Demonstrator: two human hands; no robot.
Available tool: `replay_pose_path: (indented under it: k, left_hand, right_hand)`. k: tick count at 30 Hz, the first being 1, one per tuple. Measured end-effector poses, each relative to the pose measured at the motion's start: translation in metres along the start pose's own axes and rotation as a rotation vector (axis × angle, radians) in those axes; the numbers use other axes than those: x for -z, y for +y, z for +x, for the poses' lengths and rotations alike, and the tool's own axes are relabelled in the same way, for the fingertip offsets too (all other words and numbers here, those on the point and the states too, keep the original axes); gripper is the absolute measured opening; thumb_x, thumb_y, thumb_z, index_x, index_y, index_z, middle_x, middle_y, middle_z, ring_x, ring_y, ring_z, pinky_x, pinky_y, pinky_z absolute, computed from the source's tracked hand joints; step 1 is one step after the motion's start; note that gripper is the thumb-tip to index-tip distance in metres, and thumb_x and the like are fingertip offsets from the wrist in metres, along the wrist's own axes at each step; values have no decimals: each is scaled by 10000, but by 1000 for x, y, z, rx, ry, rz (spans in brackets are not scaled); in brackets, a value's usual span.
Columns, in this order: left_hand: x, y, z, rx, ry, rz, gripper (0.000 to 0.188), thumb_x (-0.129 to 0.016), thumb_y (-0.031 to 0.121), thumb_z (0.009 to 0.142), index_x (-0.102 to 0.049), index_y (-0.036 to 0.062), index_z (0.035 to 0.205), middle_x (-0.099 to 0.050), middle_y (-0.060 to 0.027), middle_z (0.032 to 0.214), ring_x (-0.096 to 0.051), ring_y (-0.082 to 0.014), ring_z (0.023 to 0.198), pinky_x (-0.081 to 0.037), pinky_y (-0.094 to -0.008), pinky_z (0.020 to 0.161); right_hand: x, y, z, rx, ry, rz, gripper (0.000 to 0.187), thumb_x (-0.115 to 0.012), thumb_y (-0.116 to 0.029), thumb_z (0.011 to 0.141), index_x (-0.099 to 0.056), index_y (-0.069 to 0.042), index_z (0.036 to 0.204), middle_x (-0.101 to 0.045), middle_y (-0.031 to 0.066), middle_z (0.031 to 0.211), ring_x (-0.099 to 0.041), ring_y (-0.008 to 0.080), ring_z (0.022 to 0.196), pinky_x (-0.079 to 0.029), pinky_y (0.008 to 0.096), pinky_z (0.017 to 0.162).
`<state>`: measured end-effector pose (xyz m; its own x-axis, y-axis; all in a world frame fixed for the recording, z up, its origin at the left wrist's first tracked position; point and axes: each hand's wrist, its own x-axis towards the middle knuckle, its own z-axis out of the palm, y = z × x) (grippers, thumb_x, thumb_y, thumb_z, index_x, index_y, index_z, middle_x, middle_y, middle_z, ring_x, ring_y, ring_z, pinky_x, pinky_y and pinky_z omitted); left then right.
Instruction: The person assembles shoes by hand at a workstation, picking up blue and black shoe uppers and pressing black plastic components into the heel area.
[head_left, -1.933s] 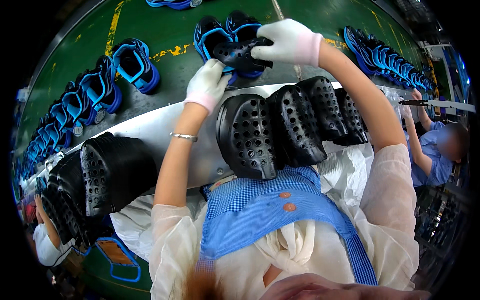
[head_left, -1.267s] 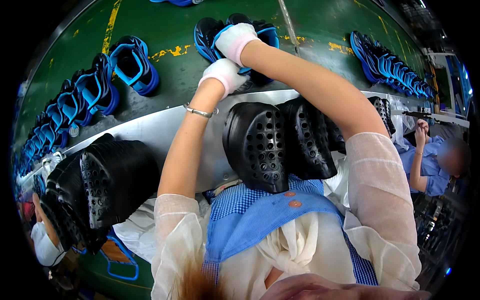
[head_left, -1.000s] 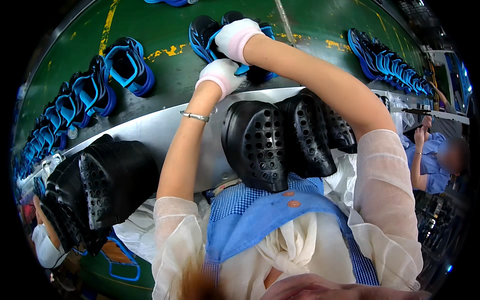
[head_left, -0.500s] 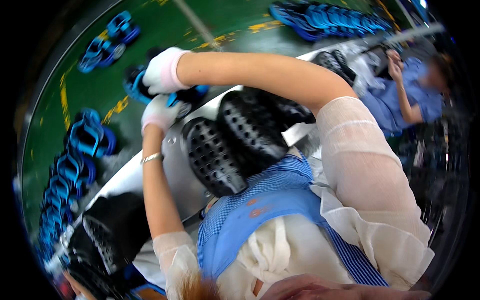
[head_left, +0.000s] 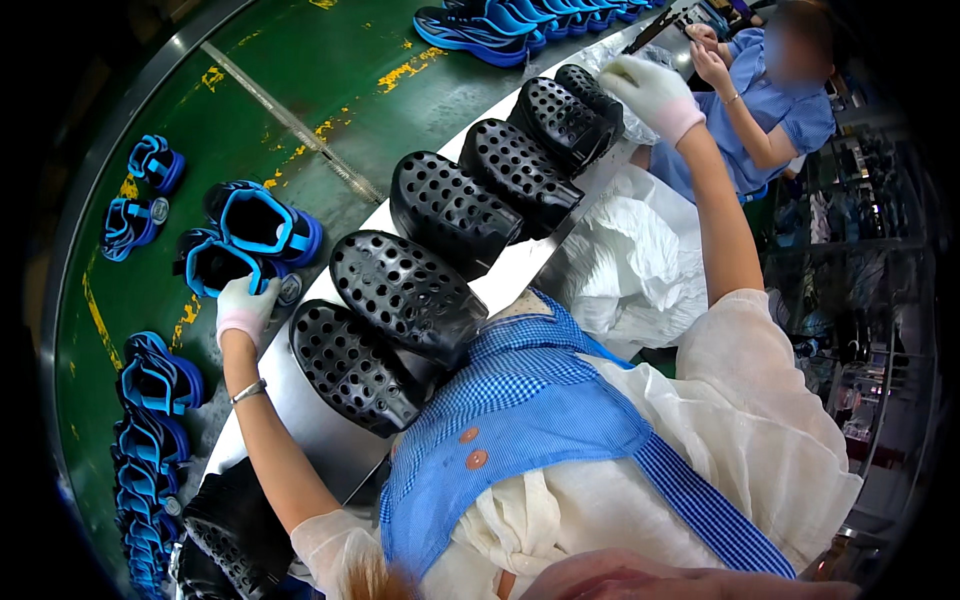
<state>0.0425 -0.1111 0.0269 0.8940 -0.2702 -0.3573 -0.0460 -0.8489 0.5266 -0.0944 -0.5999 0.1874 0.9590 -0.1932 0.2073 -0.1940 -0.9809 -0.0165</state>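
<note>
My left hand (head_left: 247, 308), in a white glove with a pink cuff, pinches the near collar edge of a black and blue sports shoe (head_left: 215, 265). Its mate (head_left: 262, 222) stands right beside it, just past the metal table's edge. Out at the far right, my gloved right hand (head_left: 650, 92) reaches with fingers stretched and nothing visible in them. Closest to it is a small black perforated shoe-shaped piece (head_left: 590, 95). More such pieces, one of them a large one (head_left: 405, 295), lie in a slanting row on the table between my hands.
Green surface (head_left: 320, 80) with yellow marks runs beyond the table. Rows of blue shoes stand at the left (head_left: 150, 440) and far top (head_left: 480, 35). White crumpled paper (head_left: 635, 250) lies by my right arm. A person in blue (head_left: 760, 120) works at the right.
My right hand has left the shoes beside my left hand and swung far right past the black pieces. The left hand remains at the shoes, a little lower. The view has shifted too.
</note>
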Motion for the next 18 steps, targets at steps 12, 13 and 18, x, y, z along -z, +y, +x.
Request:
replay_pose_path:
  k: [12, 13, 18]
  left_hand:
    - [16, -99, 2, 109, 160, -116, 351, -680, 314, 767, -565, -5, 681, -588, -82, 583, -568, -159, 511, -454, -299, 516]
    - [15, -104, 4, 118, 168, -108, 357, -681, 317, 769, -561, -8, 680, -584, -85, 582, -565, -161, 509, -452, -303, 515]
    - [11, -109, 11, 111, 173, -80, 377, -683, 331, 769, -546, -8, 675, -568, -95, 579, -550, -180, 507, -444, -323, 520]
  right_hand:
    - [-50, 36, -18, -20, 2, -76, 284, -666, -198, 771, -559, -64, 997, -588, 117, 946, -585, 285, 911, -470, 351, 788]
    - [-48, 34, -19, 5, -10, -100, 281, -667, -194, 769, -557, -69, 995, -582, 117, 943, -580, 286, 909, -468, 353, 786]
    - [-44, 44, -21, 92, -41, -16, 294, -626, -100, 730, -530, -69, 1006, -570, 125, 934, -565, 302, 905, -461, 361, 790]
